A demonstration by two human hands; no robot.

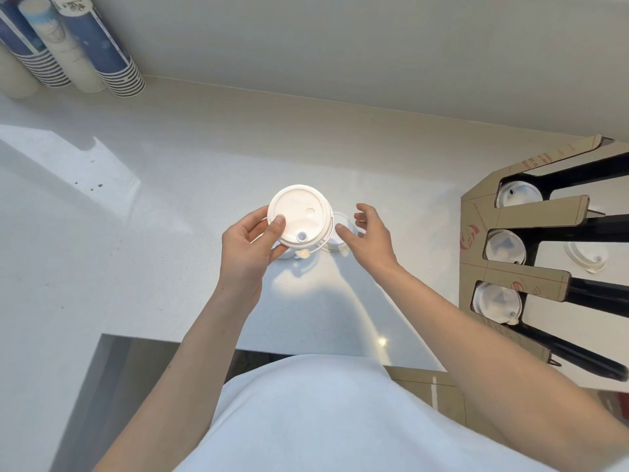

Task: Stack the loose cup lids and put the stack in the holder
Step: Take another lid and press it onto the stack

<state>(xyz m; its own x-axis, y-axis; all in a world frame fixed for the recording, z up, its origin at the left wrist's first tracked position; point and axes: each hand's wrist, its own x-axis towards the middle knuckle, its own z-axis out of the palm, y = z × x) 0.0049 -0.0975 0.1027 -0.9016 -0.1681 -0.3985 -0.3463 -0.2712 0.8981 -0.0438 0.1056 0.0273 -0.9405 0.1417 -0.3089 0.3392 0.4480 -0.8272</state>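
Note:
My left hand (250, 238) grips a stack of white cup lids (299, 218) above the white counter, thumb on the top lid's rim. A loose white lid (340, 221) lies on the counter just right of the stack, partly hidden behind it. Another lid edge (286, 254) peeks out below my left hand. My right hand (369, 229) hovers open beside the loose lid, fingers spread, holding nothing. The cardboard lid holder (476, 229) stands at the right with three slots, each holding lids.
Sleeves of paper cups (98, 42) lean at the back left against the wall. A single lid (587, 255) lies behind the holder on the right. The counter's front edge (306, 350) runs just before my body.

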